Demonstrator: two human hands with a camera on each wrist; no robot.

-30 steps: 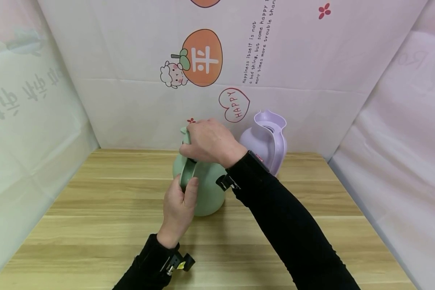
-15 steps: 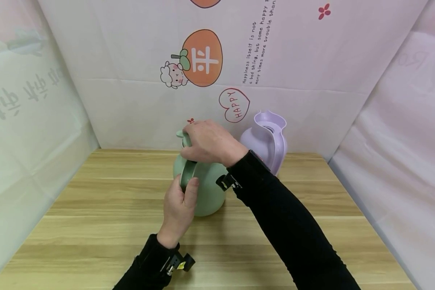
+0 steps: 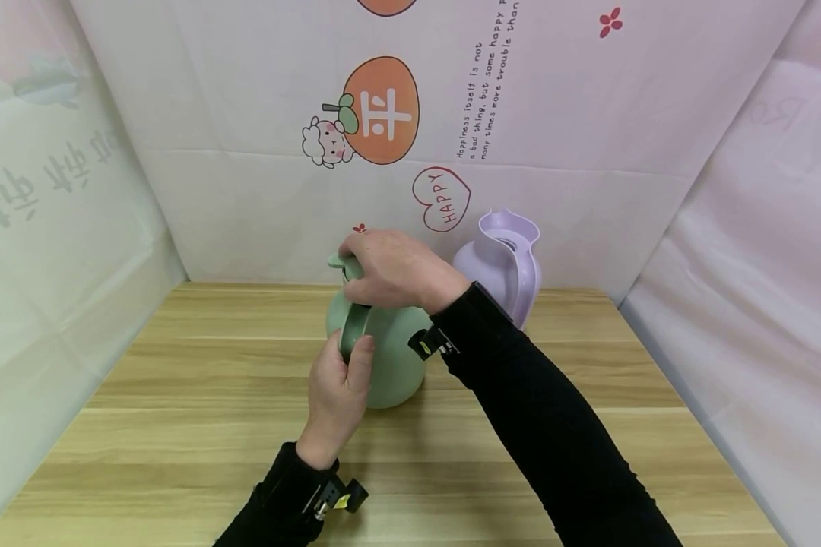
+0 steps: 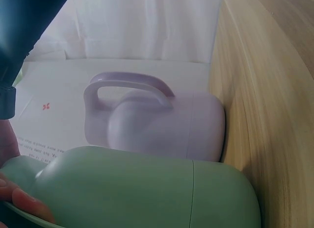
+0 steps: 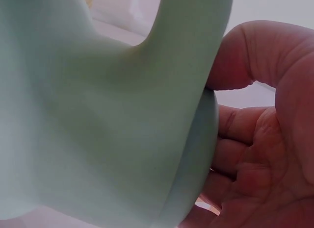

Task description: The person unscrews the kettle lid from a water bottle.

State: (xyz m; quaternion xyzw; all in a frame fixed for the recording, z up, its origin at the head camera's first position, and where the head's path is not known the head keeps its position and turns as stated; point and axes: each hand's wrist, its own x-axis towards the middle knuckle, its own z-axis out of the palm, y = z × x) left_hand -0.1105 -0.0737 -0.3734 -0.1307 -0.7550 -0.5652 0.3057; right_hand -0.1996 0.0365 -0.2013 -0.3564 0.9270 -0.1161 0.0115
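A green thermos jug point(image 3: 393, 365) stands upright on the wooden table, its handle toward me. My left hand point(image 3: 337, 391) grips that handle, thumb laid along its near side; in the left wrist view the jug's smooth green body point(image 4: 132, 189) fills the lower part. On top, my right hand point(image 3: 400, 270) holds the green lid point(image 3: 337, 262), whose small tab juts out at the left. From the right wrist, the thumb and curled fingers point(image 5: 230, 154) clasp the lid's edge point(image 5: 198, 154) beside the jug's neck. Most of the lid is hidden under my right hand in the head view.
A lilac thermos jug point(image 3: 492, 270) without a visible lid stands just behind and right of the green one, partly behind my right forearm point(image 3: 540, 410). White printed cloth point(image 3: 260, 213) walls the back and both sides of the table point(image 3: 198, 425).
The lid's tab has swung left and toward me as my right hand turns the lid counterclockwise. My left hand and both jugs have kept their places.
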